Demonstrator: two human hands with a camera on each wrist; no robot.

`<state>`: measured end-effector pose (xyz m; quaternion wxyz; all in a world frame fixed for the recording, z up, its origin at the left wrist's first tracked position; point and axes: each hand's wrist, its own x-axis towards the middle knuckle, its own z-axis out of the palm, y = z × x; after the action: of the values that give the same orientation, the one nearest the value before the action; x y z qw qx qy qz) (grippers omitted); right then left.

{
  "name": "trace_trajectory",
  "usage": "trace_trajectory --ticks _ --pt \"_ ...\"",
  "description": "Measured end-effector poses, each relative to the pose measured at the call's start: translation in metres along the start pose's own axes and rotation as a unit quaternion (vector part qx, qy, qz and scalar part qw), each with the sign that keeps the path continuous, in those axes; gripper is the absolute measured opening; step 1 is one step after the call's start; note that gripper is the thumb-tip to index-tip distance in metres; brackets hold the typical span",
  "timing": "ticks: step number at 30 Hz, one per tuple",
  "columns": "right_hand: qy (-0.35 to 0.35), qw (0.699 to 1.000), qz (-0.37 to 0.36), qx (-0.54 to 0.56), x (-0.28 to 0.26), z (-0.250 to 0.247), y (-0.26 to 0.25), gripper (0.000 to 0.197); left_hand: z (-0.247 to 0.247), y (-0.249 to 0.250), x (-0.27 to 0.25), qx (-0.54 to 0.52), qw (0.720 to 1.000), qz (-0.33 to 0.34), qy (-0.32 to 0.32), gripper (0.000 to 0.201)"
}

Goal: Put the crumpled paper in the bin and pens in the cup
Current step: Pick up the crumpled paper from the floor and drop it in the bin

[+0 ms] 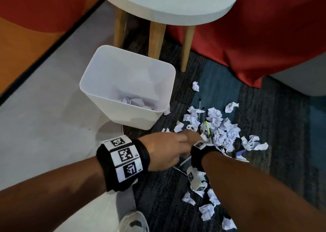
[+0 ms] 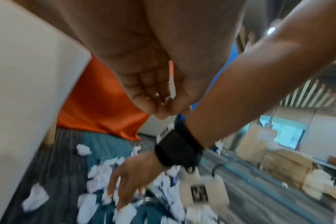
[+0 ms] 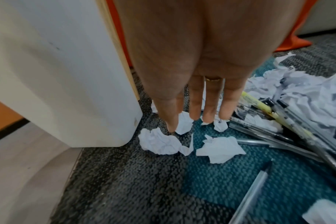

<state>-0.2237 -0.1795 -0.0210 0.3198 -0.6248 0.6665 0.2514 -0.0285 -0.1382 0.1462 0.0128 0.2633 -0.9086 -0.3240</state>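
Note:
A white bin [image 1: 98, 67] stands on the floor with crumpled paper [image 1: 134, 102] at its bottom. To its right, a heap of crumpled paper [image 1: 222, 127] lies on the carpet, mixed with clear pens [image 3: 259, 134] and a yellow pen [image 3: 259, 106]. My right hand [image 3: 197, 119] points straight down with flat fingers, the tips touching small paper balls [image 3: 184, 124] beside the bin wall [image 3: 67, 75]. My left hand [image 1: 169, 149] hovers just above the right wrist. Its fingers [image 2: 144, 91] are loosely curled towards the thumb and nothing shows in them. No cup is in view.
A round white table [image 1: 176, 2] on wooden legs stands behind the bin, with red-orange fabric [image 1: 264, 37] on both sides. More paper balls [image 1: 206, 212] lie near my right forearm. My shoe [image 1: 132, 223] is at the bottom edge. Cardboard boxes [image 2: 278, 159] stand further off.

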Motion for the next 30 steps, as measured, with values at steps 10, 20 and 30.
trace_trajectory --ticks 10,20,30 --pt "0.092 0.991 -0.096 0.019 0.058 0.023 0.009 0.055 0.132 -0.057 0.054 0.0 0.975 -0.213 -0.057 0.028" --pt "0.159 0.972 -0.167 0.051 0.06 0.05 0.043 0.02 0.18 -0.094 0.073 0.008 0.944 -0.328 -0.017 0.052" --pt "0.274 0.879 -0.275 0.276 0.001 0.04 0.055 0.011 0.208 -0.101 0.123 -0.018 0.902 -0.417 -0.112 0.045"
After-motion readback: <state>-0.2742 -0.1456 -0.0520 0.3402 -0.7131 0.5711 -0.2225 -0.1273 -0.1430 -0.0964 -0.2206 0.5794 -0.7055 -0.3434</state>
